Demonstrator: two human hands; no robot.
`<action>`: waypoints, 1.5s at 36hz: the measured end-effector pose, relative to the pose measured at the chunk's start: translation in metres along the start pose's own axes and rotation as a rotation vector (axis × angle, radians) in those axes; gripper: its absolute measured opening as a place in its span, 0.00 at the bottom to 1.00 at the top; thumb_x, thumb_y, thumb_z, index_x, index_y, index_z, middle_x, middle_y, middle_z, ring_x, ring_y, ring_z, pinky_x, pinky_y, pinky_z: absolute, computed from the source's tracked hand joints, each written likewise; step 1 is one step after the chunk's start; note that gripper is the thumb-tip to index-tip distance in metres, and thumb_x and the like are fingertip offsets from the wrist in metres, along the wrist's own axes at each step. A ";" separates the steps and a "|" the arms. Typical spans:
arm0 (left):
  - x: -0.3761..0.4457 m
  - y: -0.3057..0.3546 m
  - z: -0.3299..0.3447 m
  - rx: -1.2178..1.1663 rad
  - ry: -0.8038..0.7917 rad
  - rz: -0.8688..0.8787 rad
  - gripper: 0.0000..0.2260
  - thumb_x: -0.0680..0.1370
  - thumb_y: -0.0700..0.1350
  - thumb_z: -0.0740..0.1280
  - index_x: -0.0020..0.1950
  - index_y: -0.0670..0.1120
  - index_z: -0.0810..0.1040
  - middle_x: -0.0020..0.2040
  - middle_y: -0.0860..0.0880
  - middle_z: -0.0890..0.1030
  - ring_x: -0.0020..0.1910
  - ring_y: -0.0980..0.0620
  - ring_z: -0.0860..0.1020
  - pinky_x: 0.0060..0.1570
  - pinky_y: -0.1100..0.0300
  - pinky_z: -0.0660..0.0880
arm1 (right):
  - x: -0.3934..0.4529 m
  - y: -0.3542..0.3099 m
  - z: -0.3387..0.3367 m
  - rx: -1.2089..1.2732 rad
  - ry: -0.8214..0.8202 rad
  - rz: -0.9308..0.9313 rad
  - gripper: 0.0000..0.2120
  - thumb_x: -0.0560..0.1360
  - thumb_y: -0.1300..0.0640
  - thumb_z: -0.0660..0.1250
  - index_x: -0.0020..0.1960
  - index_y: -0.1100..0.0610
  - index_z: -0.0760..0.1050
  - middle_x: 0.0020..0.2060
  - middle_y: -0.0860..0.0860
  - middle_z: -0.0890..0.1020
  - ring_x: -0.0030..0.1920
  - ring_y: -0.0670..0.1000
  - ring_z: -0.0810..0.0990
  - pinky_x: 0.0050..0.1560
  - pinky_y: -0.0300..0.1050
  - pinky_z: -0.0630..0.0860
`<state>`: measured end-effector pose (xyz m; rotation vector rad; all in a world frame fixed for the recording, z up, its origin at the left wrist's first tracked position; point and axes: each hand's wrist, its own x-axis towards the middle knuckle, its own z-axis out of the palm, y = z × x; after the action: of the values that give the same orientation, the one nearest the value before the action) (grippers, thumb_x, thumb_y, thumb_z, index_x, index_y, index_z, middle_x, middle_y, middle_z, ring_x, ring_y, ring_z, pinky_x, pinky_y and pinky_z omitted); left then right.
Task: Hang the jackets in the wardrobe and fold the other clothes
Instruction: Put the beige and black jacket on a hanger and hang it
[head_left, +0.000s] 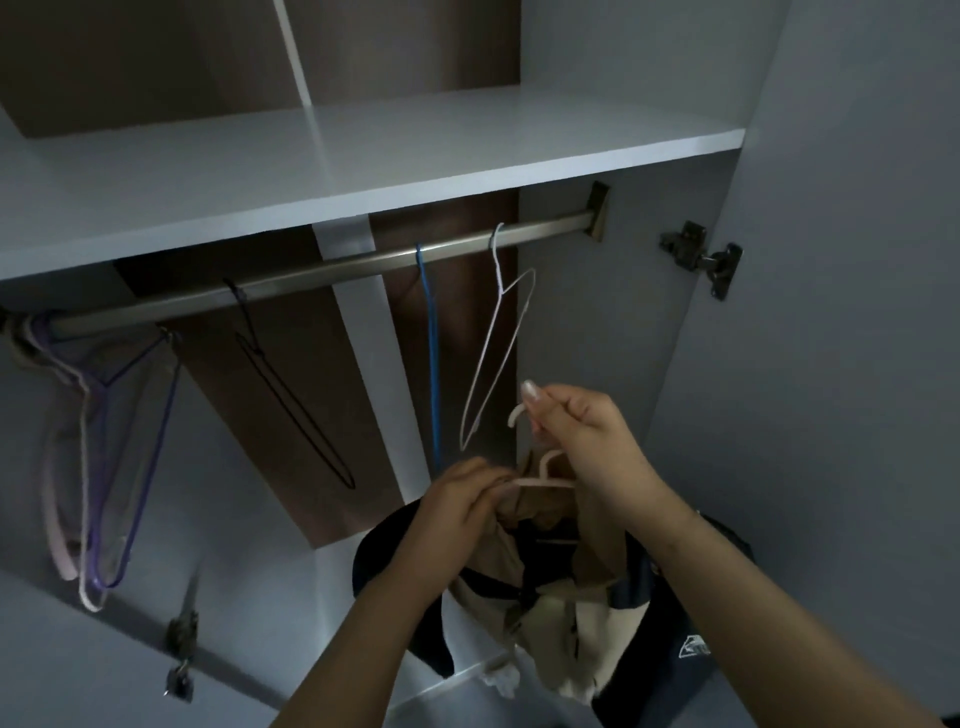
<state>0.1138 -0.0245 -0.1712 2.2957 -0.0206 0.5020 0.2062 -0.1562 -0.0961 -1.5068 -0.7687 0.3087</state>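
I was looking up into the wardrobe (597, 364), doors open, shelf (363, 171) across the top and the rail (332, 270) running under it. Nothing hung on that rail was a garment yet: only bare hangers, a purple and pale bunch (98, 467) crowded at the far left, a black wire hanger (291, 410), a blue hanger (431, 358) and a white wire hanger (493, 353) nearest the hands. Below the rail came the jacket (550, 587), tan and cream with dark navy panels, bunched and hanging from a pale pink hanger (545, 480) at its collar, held in the air in front of the open compartment, below the rail and apart from it. My right hand (587, 426) had its fingers (535, 400) curled round that hanger's hook, raised toward the rail. My left hand (462, 493) pinched the collar cloth against the hanger's bar, fingers closed on it. So I judged the work barely begun: this looked the first jacket, dressed on its hanger or nearly so, with the hooking still to do. Any folding lay outside my view; I could not tell how that stood.
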 end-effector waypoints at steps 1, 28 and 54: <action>0.004 0.001 0.002 -0.014 0.008 0.012 0.09 0.80 0.39 0.62 0.55 0.44 0.81 0.46 0.53 0.77 0.47 0.60 0.75 0.47 0.70 0.69 | 0.000 -0.001 -0.006 0.005 -0.006 0.019 0.18 0.78 0.48 0.61 0.33 0.56 0.73 0.26 0.46 0.71 0.29 0.43 0.70 0.34 0.35 0.69; 0.138 -0.046 0.002 -0.072 0.522 -0.676 0.34 0.70 0.48 0.76 0.72 0.40 0.68 0.70 0.40 0.70 0.70 0.41 0.67 0.69 0.49 0.65 | -0.077 0.072 -0.115 -0.753 0.372 0.430 0.23 0.76 0.50 0.68 0.26 0.52 0.64 0.22 0.46 0.70 0.28 0.45 0.71 0.31 0.37 0.65; 0.242 -0.046 0.089 -0.864 0.473 -0.932 0.38 0.73 0.50 0.74 0.76 0.45 0.58 0.72 0.43 0.67 0.70 0.44 0.68 0.65 0.53 0.68 | -0.100 0.082 -0.131 -0.786 0.483 0.592 0.20 0.78 0.48 0.65 0.30 0.50 0.63 0.25 0.46 0.70 0.31 0.53 0.72 0.31 0.47 0.64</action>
<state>0.3760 -0.0210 -0.1712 1.1117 0.8483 0.3967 0.2369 -0.3137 -0.1858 -2.4290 -0.0084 0.0533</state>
